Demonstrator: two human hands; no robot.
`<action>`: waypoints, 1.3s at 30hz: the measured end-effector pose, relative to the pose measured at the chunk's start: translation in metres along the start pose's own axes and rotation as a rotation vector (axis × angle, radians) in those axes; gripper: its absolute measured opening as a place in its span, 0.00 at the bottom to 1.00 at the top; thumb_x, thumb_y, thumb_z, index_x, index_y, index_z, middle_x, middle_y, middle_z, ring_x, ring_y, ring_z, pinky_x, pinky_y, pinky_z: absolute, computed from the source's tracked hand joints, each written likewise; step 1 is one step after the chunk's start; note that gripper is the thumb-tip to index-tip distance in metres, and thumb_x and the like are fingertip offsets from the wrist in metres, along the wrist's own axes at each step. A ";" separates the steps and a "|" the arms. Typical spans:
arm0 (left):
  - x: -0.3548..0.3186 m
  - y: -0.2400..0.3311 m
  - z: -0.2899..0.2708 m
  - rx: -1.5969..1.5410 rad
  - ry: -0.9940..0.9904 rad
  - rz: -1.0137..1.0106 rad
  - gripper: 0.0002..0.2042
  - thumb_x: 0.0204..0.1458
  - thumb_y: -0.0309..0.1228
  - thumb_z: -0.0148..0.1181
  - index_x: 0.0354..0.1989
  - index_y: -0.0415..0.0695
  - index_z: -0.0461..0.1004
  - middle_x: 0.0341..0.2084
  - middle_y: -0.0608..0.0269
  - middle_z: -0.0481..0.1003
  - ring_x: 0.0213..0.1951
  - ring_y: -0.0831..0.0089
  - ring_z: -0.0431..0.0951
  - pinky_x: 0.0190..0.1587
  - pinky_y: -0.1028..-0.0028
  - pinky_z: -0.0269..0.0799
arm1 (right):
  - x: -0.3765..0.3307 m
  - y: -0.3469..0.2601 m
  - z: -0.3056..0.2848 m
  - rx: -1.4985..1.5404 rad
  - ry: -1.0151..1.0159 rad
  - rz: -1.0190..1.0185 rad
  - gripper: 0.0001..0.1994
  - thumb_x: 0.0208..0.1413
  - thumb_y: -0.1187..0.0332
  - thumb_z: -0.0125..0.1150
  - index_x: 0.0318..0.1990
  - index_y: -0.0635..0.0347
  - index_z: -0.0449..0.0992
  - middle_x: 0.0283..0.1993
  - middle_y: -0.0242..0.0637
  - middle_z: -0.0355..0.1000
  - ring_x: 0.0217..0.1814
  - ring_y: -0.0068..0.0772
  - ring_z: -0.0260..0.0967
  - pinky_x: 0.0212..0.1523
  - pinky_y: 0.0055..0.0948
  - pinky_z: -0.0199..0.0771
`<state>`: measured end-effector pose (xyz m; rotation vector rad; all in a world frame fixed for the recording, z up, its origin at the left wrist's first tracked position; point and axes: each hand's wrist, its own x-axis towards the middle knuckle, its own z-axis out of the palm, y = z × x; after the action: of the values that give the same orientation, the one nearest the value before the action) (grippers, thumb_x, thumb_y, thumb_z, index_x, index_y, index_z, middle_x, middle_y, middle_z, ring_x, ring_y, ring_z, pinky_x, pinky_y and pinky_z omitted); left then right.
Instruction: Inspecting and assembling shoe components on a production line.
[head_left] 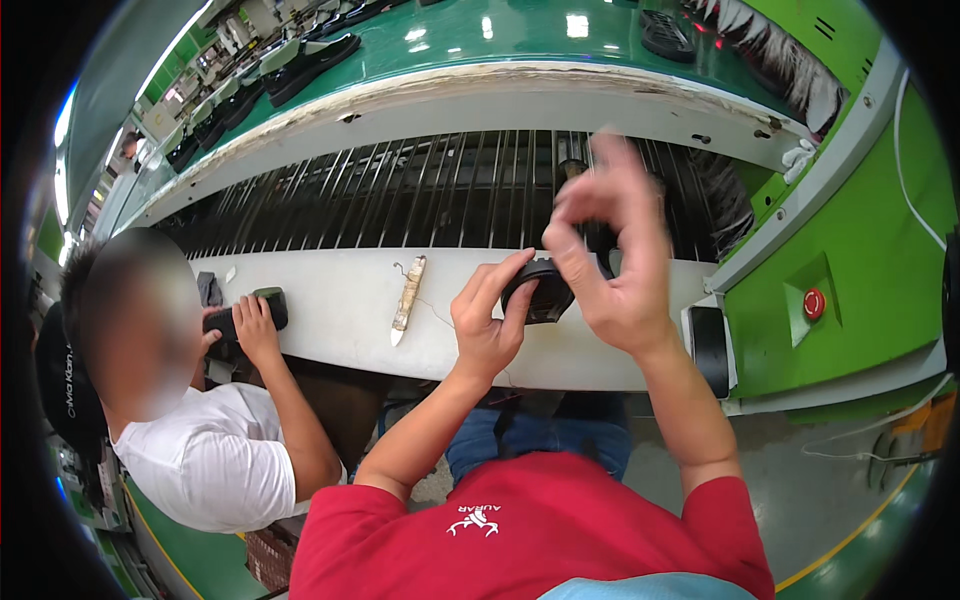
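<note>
My left hand [490, 312] is closed on a black shoe [545, 292] above the white work ledge, thumb on the near side and fingers along its edge. The shoe's ridged rim faces me, and my right hand hides part of it. Raised just over and right of the shoe is my right hand [620, 245]. Its thumb and bent forefinger come close together, while the other fingers point up and are smeared by motion. Whether it holds anything cannot be made out.
A tape-wrapped tool [408, 300] with a pale tip lies on the white ledge [345, 275]. Beyond are metal rollers [400, 190] and a green belt [480, 35] bearing black shoes. At left, a co-worker's hand [258, 328] holds a dark shoe. A red button [813, 304] sits on the green machine.
</note>
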<state>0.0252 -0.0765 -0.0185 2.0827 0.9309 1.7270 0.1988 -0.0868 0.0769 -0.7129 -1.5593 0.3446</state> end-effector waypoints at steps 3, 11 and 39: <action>0.001 0.001 0.002 0.013 -0.008 0.026 0.18 0.58 0.17 0.68 0.57 0.40 0.82 0.38 0.51 0.83 0.36 0.60 0.84 0.41 0.69 0.79 | 0.061 -0.040 -0.019 0.249 0.076 -0.606 0.34 0.54 0.78 0.64 0.71 0.71 0.65 0.57 0.44 0.77 0.46 0.31 0.80 0.41 0.26 0.80; -0.002 -0.014 -0.008 0.087 0.100 0.027 0.18 0.58 0.16 0.68 0.58 0.40 0.82 0.37 0.52 0.83 0.35 0.62 0.83 0.40 0.69 0.78 | 0.139 -0.064 0.028 0.610 -0.136 -0.213 0.32 0.62 0.72 0.63 0.75 0.54 0.69 0.72 0.46 0.72 0.42 0.11 0.76 0.47 0.22 0.85; 0.017 -0.017 -0.005 -0.007 0.102 -0.065 0.17 0.60 0.19 0.67 0.58 0.40 0.82 0.36 0.50 0.83 0.35 0.58 0.84 0.41 0.67 0.78 | 0.034 0.032 0.005 -0.068 -0.537 0.254 0.33 0.62 0.72 0.61 0.76 0.57 0.68 0.25 0.37 0.70 0.25 0.30 0.67 0.34 0.32 0.71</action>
<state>0.0167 -0.0538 -0.0142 1.9533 1.0083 1.8148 0.2024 -0.0406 0.0833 -0.9244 -1.9939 0.7195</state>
